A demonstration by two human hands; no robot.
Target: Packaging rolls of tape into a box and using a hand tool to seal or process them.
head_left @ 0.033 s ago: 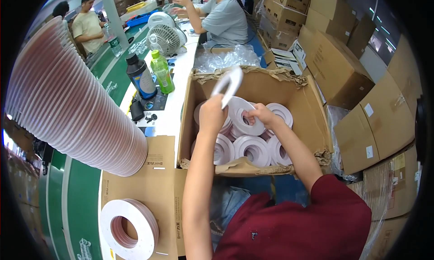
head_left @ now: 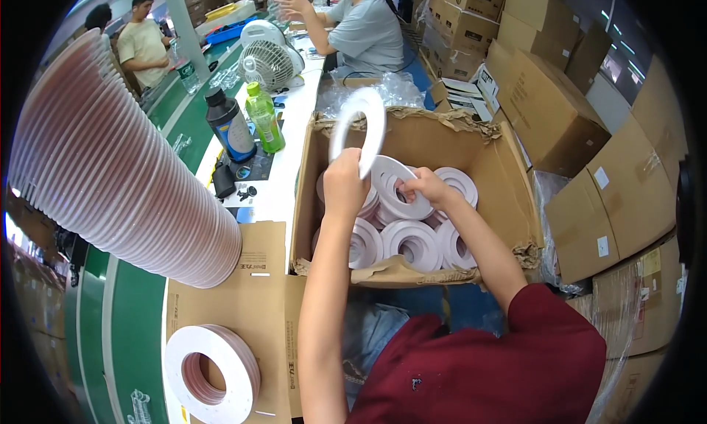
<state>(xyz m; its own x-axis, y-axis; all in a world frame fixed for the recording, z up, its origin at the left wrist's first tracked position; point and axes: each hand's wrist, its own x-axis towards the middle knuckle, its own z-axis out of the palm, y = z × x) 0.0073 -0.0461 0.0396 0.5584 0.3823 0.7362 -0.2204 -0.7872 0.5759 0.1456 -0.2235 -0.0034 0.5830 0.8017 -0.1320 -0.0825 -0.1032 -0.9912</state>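
Over the left half of an open cardboard box (head_left: pixel 521 203), my left hand (head_left: pixel 346 182) grips a flat white ring (head_left: pixel 376 125) by its lower edge, and the ring stands up, slightly blurred. My right hand (head_left: pixel 428 189) is closed on the rim of another white ring (head_left: pixel 387 175), with fingers through its hole. That ring tilts above stacks of pale pink-white rings (head_left: pixel 404 230) in the box. To the left, a tall leaning stack of rings (head_left: pixel 140 166) rises from a flat cardboard sheet (head_left: pixel 258 299). A shorter ring stack (head_left: pixel 179 380) lies nearer me.
A dark bottle (head_left: pixel 232 133), a green bottle (head_left: pixel 266 122) and a white fan (head_left: pixel 269 61) stand on the table beyond the tall stack. Large cartons (head_left: pixel 552 111) line the right side. A person in grey (head_left: pixel 372 37) sits ahead; others stand at the far left.
The ring in my left hand has swung leftward and more upright, showing more of its face. My right hand and its ring stay about where they were.
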